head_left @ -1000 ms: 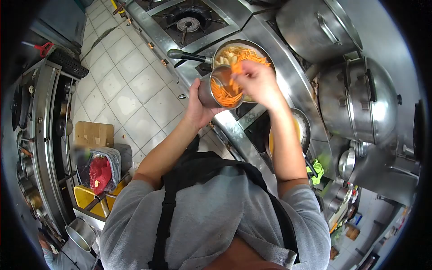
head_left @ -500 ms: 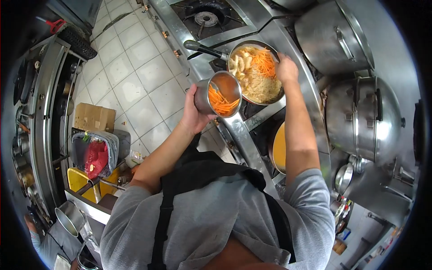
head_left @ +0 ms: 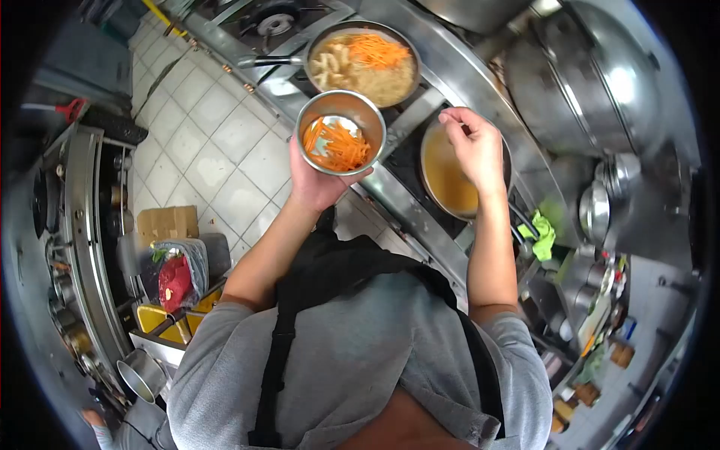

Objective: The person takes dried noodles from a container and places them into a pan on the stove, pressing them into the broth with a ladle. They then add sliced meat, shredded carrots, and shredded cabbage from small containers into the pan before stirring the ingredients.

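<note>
My left hand (head_left: 319, 180) is wrapped round a round metal container (head_left: 378, 142), whose open top shows shredded carrot (head_left: 337, 146) at the bottom. Just beyond it, a black-handled pan (head_left: 309, 71) on the stove holds carrot strips (head_left: 379, 51), pale pieces and a light brown mass in liquid. Over a second pan (head_left: 508, 169) of yellow-orange liquid (head_left: 446, 176) hovers my right hand (head_left: 476, 146). Its fingers are curled, with thumb and index finger close together; nothing can be made out between them.
Large steel pots (head_left: 577, 82) stand behind the pans at the right. A burner (head_left: 276, 25) is at the top. Bright green cloth (head_left: 543, 236) lies beside the second pan's handle. At lower left are a lined bin (head_left: 196, 262), a cardboard box (head_left: 166, 223) and part of another person (head_left: 97, 424).
My right hand has moved from the first pan's far edge to above the second pan. The metal container now faces up more toward the camera. The view has shifted.
</note>
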Demonstrator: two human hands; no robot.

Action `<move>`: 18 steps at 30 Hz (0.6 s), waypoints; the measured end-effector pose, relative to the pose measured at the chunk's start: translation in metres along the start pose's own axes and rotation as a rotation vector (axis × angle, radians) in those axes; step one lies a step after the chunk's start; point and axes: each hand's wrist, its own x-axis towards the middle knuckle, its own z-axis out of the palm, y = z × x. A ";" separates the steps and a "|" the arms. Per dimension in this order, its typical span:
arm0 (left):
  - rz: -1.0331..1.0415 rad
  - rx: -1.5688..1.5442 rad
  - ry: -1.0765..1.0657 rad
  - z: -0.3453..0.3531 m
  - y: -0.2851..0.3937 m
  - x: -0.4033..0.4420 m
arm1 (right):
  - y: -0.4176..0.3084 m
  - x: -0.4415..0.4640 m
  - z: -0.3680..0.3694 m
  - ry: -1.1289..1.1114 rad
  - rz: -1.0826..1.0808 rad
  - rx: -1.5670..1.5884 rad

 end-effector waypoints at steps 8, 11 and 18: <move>-0.113 0.072 0.006 0.031 -0.149 -0.029 | -0.008 -0.148 -0.112 -0.252 -0.091 0.064; -0.226 0.051 -0.035 0.038 -0.191 -0.038 | 0.013 -0.188 -0.132 -0.379 -0.150 0.066; -0.210 0.530 -0.007 0.077 -0.250 -0.044 | 0.052 -0.240 -0.175 -0.164 -0.250 -0.059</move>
